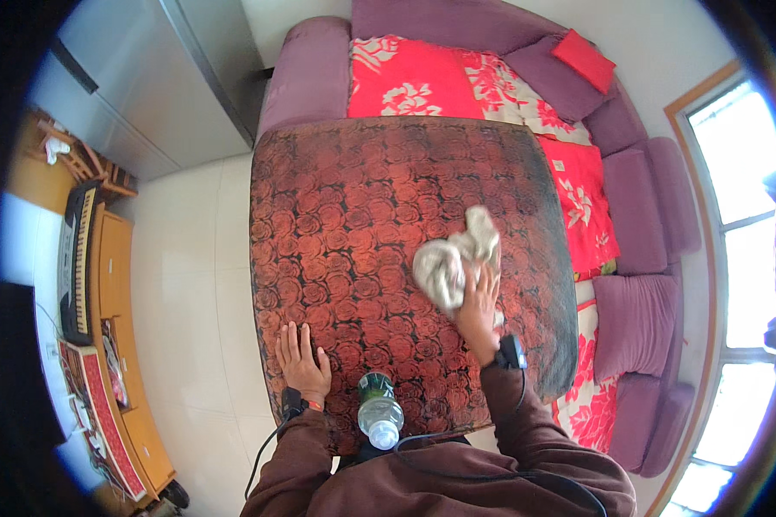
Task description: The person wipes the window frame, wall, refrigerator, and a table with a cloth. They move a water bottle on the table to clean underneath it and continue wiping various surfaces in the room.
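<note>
A table with a dark red rose-patterned cover (362, 258) lies before me. My right hand (478, 304) presses on a crumpled pale cloth (443, 271), right of the table's middle; part of the cloth bunches up beyond my fingertips. Flat on the cover near the left edge rests my left hand (304, 365), fingers spread, holding nothing. A clear plastic bottle (380, 410) with a green label stands at the near edge, between my forearms. Both wrists wear dark bands with cables.
A purple sofa (637, 207) with red and white floral covers wraps the far and right sides. Pale floor tiles (181, 310) run along the left, beside a wooden cabinet (116, 258) bearing an electronic keyboard (79, 265). One cable crosses my lap near the bottle.
</note>
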The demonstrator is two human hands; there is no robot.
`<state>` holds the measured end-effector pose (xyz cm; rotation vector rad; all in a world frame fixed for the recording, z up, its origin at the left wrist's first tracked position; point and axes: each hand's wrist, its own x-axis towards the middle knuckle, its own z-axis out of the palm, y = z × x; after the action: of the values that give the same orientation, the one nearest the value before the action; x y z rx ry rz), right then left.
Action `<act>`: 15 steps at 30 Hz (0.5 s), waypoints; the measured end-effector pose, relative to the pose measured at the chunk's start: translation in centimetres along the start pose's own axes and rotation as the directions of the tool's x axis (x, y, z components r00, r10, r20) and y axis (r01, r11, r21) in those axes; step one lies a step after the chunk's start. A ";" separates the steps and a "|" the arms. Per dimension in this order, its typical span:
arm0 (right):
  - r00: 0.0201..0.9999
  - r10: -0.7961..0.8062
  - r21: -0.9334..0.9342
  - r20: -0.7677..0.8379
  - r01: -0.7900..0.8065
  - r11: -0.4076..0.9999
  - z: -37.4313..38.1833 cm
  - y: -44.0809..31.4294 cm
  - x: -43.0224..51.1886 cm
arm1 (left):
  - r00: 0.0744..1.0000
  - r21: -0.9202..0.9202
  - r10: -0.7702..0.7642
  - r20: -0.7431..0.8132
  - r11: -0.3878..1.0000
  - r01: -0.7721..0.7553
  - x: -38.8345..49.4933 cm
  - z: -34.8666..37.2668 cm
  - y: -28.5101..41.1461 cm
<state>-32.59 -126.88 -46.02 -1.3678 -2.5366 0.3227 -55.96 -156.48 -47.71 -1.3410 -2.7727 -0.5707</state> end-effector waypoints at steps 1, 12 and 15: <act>0.999 -0.007 0.013 -0.051 0.008 1.000 0.7 0.0 2.8 | 1.000 -0.002 -0.006 0.005 1.000 0.006 0.0 -0.1 0.1; 0.989 0.078 -0.080 -0.127 -0.089 0.993 4.1 1.4 23.6 | 1.000 -0.030 -0.018 -0.005 0.999 0.018 0.2 -0.5 0.3; 0.988 0.153 -0.146 -0.036 -0.157 0.977 4.1 1.4 23.3 | 1.000 -0.015 -0.021 0.000 1.000 0.021 0.0 -0.2 0.2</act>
<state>-45.19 -106.85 -47.83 -1.6183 -2.4823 0.1455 -55.86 -156.49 -47.44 -1.3170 -2.7912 -0.5938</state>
